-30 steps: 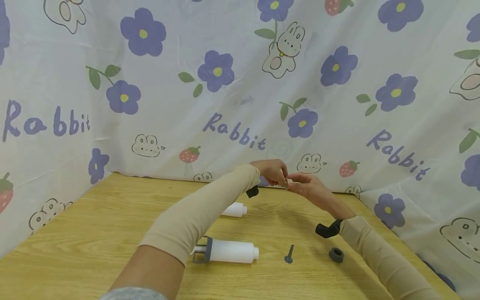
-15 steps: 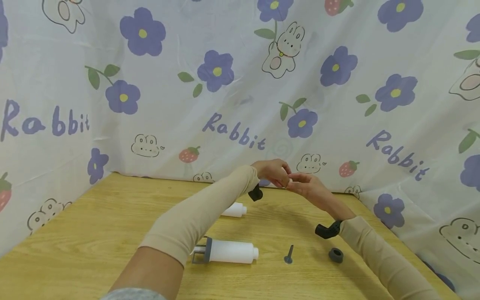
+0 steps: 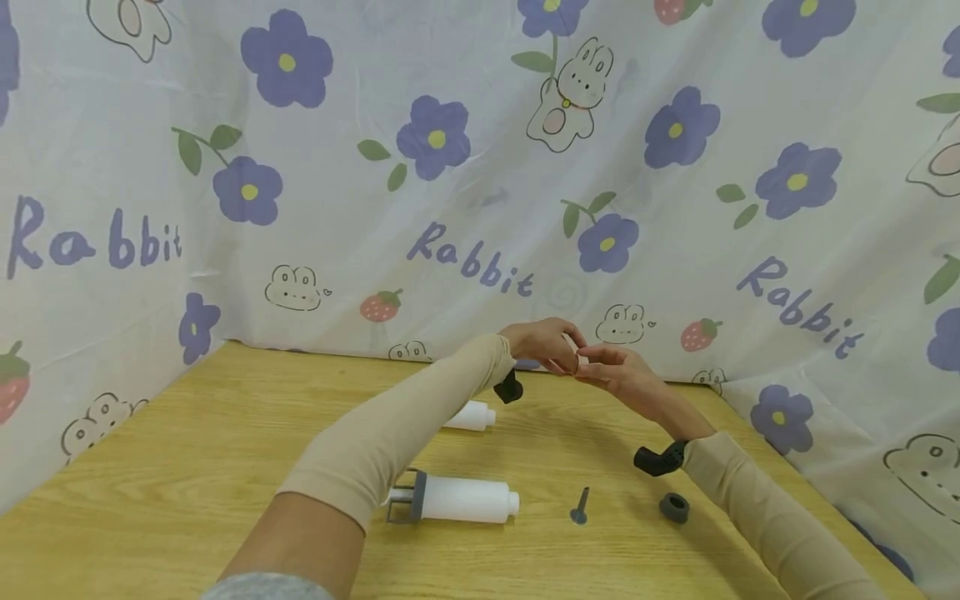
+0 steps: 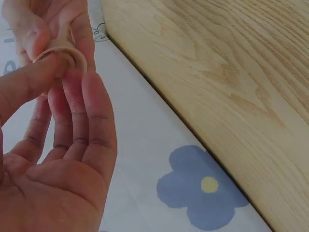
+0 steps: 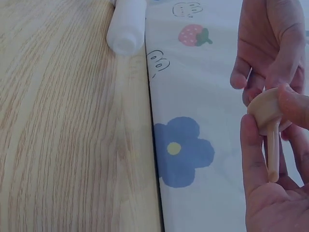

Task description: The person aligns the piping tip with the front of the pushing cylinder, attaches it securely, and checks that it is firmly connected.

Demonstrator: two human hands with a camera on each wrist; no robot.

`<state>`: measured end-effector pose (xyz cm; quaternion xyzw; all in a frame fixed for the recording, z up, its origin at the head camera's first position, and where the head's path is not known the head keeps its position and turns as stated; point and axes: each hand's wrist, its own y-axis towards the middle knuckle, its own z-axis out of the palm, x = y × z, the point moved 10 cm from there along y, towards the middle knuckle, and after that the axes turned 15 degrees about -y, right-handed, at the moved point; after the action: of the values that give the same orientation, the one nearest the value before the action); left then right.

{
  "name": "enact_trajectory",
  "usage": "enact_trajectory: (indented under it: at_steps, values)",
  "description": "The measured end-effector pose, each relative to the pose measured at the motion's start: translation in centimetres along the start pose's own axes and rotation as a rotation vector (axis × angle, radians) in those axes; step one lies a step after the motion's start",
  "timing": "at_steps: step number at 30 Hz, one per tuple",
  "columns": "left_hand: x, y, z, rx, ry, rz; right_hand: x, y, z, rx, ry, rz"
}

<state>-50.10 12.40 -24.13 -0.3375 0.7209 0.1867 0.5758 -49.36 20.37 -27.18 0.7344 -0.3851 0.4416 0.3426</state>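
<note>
Out beyond the table's far edge, both hands meet at a small beige nozzle (image 5: 273, 150) with a wide round base and a thin stem. My right hand (image 3: 626, 383) pinches the base between thumb and fingers, the stem pointing back toward its palm in the right wrist view. From the open side comes my left hand (image 3: 540, 340); its thumb reaches into the hollow of the base (image 4: 59, 48) and its fingertips lie along the rim, pinching it. The left fingers partly hide the rim in the left wrist view.
A white cylinder (image 3: 467, 500) with a grey framed end lies near the front; another white cylinder (image 3: 476, 416) lies behind, partly covered by the left sleeve. A grey nozzle (image 3: 580, 508) and a grey ring (image 3: 674, 507) stand to the right. A printed cloth (image 3: 337, 208) hangs behind.
Both hands stay together at the nozzle. The left hand and wrist have turned slightly, the left fingers shifting a little around the rim. The things on the table stay put.
</note>
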Motion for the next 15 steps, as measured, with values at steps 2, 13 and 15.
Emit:
enact_trajectory:
  at_steps: [2,13,15]
  values:
    - [0.1,-0.2,-0.4,0.002,0.010,-0.002,0.0,0.0,-0.1,-0.001,-0.003,0.000]
    - [1.9,-2.8,-4.9,0.007,0.067,-0.087,-0.1,-0.3,-0.5,-0.014,-0.034,0.003]
    - [2.5,-3.6,-5.9,0.015,0.076,-0.096,-0.1,-0.2,-0.5,-0.009,-0.018,-0.003]
